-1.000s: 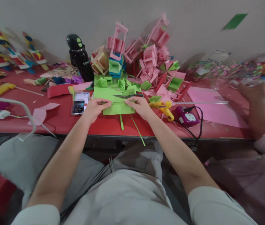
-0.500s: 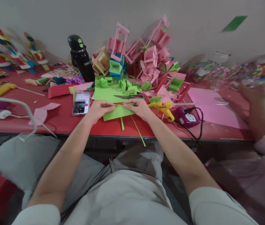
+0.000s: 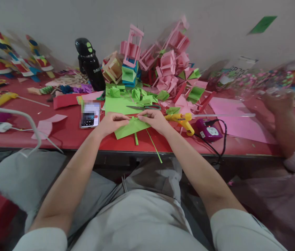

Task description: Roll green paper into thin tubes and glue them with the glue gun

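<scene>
Between my hands is a sheet of green paper, its far edge pinched and partly covered by my fingers. My left hand grips the left end of that edge, and my right hand grips it farther right, fingertips close together. Thin green paper strips lie by the sheet and hang over the table's front edge. Scissors rest just beyond my fingers on a larger green sheet, among small folded green pieces. A yellow glue gun lies right of my right hand.
A phone lies left of my hands, with a black bottle behind it. Pink folded-paper models pile up against the wall. A purple power socket with a cord sits right. Another person's hand is at far right.
The green sheet has tilted a little, its left corner now lower and nearer me. My left fingers have shifted slightly along its far edge. The right hand stays almost still.
</scene>
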Demonstrator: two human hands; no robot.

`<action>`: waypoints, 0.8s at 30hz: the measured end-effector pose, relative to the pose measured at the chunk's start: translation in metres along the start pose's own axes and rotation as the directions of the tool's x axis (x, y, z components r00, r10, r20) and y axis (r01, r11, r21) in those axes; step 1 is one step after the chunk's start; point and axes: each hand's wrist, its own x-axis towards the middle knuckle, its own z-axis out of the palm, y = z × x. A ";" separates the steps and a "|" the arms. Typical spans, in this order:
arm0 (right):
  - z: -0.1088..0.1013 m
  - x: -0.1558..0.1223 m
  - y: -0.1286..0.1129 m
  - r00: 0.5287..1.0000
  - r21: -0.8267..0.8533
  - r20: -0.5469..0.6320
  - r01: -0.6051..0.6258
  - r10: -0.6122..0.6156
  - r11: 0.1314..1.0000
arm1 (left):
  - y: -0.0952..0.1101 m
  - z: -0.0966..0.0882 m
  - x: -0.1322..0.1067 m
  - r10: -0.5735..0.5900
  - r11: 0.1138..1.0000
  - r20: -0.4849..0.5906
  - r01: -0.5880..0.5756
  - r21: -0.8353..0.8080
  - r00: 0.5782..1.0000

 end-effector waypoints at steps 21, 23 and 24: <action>0.003 -0.002 -0.006 0.995 0.081 0.097 -0.039 0.031 0.996 | 0.000 0.001 0.001 -0.018 0.999 0.161 0.011 0.047 0.987; 0.003 -0.002 -0.005 0.993 0.081 0.112 -0.036 0.027 0.996 | 0.000 0.003 0.001 -0.013 0.999 0.185 0.003 0.054 0.983; 0.003 -0.002 -0.005 0.992 0.082 0.121 -0.030 0.020 0.996 | 0.000 0.003 0.000 -0.009 0.998 0.190 -0.002 0.062 0.982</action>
